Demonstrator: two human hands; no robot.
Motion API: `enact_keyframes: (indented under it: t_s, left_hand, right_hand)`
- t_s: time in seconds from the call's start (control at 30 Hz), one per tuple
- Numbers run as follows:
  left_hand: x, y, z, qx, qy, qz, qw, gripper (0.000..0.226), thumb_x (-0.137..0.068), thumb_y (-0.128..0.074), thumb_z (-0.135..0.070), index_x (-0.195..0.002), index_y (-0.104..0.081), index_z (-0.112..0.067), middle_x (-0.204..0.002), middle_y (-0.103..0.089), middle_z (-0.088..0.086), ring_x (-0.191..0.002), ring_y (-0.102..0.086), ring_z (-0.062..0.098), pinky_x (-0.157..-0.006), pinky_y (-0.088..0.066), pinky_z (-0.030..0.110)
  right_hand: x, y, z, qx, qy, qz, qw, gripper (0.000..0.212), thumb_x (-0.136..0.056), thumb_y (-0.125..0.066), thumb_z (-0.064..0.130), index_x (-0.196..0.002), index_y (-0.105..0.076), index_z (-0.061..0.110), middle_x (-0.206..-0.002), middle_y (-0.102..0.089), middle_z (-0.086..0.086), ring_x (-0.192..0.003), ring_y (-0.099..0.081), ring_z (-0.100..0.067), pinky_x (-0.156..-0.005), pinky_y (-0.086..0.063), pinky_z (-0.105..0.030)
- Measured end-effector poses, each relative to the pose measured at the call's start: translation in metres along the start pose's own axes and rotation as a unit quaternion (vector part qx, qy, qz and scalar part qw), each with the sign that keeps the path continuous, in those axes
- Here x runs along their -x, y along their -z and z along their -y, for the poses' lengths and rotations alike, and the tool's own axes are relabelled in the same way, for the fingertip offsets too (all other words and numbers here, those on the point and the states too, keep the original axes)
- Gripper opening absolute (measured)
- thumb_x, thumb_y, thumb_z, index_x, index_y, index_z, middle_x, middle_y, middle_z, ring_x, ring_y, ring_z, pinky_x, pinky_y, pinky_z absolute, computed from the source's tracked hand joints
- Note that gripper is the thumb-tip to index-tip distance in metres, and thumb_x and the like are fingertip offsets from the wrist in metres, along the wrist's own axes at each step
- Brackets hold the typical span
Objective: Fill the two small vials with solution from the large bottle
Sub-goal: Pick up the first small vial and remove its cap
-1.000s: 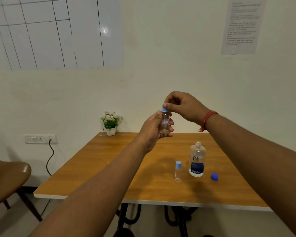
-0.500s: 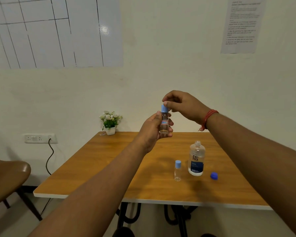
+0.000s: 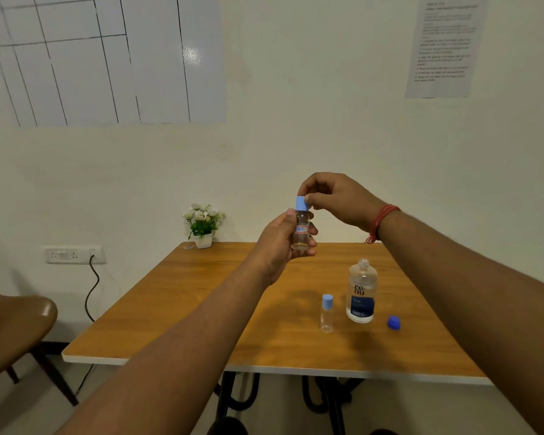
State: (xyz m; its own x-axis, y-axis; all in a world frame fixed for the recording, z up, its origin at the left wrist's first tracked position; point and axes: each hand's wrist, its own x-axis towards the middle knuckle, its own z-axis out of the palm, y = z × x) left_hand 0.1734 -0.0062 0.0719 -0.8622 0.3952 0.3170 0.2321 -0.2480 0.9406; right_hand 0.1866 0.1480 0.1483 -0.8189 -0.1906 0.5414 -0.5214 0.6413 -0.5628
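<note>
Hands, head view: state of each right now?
Left hand: grips the small vial by its body, held upright above the table.
Right hand: pinches the vial's light blue cap.

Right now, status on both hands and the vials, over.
Left hand grips raised vial; right hand pinches its light-blue cap. Second vial capped on table. Large bottle uncapped, upright. Nothing in the way.

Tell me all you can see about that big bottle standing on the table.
The large bottle looks like clear plastic, with a rounded shoulder and a narrow threaded neck. Its mouth is open; a dark blue cap lies apart on its right. A label reads "renu" above a dark blue panel. It stands upright on the wooden table, beside a small capped vial. Neither hand touches it. Its liquid level is unclear.
</note>
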Motion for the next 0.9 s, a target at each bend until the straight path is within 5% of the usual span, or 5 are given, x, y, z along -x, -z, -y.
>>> enact_keyframes:
  t_s: [0.23, 0.6, 0.73, 0.9]
  left_hand:
    - [0.0006, 0.0009, 0.0013, 0.001, -0.001, 0.0, 1.0, 0.043, -0.107, -0.028, -0.042, -0.121, -0.058, -0.014, -0.095, -0.065, 0.008, -0.075, -0.064, 0.016, -0.07, -0.057, 0.032]
    - [0.001, -0.0001, 0.0034, -0.002, 0.002, -0.002, 1.0, 0.044, -0.108, -0.028, -0.042, -0.121, -0.059, -0.013, -0.095, -0.066, 0.009, -0.075, -0.065, 0.016, -0.07, -0.058, 0.033]
    - [0.0022, 0.0, 0.0035, 0.0, 0.001, -0.002, 1.0, 0.043, -0.108, -0.028, -0.042, -0.12, -0.059, -0.015, -0.096, -0.065, 0.009, -0.076, -0.065, 0.016, -0.07, -0.057, 0.033]
    - [0.0011, -0.0007, 0.0013, -0.005, -0.001, -0.001, 1.0, 0.044, -0.108, -0.027, -0.041, -0.121, -0.058, -0.012, -0.096, -0.065, 0.01, -0.076, -0.064, 0.017, -0.071, -0.057, 0.034]
  right_hand:
    - [0.0019, -0.0023, -0.0006, -0.01, 0.003, -0.011, 1.0, 0.015, -0.093, -0.062, 0.025, -0.104, -0.065, 0.016, -0.095, -0.068, 0.006, -0.088, -0.064, -0.009, -0.077, -0.053, -0.023]
    - [0.0013, -0.0051, 0.0006, 0.026, 0.004, -0.006, 1.0, 0.014, -0.089, -0.061, 0.014, -0.101, -0.066, 0.017, -0.095, -0.067, -0.003, -0.086, -0.062, -0.015, -0.08, -0.055, -0.034]
    - [0.0009, -0.0045, -0.0018, -0.005, -0.002, -0.008, 1.0, 0.017, -0.091, -0.062, 0.023, -0.107, -0.063, 0.018, -0.105, -0.069, -0.001, -0.1, -0.065, -0.015, -0.087, -0.056, -0.034]
    - [0.0033, -0.0053, -0.002, -0.001, 0.002, -0.017, 1.0, 0.014, -0.09, -0.065, 0.025, -0.101, -0.067, 0.016, -0.095, -0.069, 0.001, -0.09, -0.065, -0.015, -0.082, -0.056, -0.032]
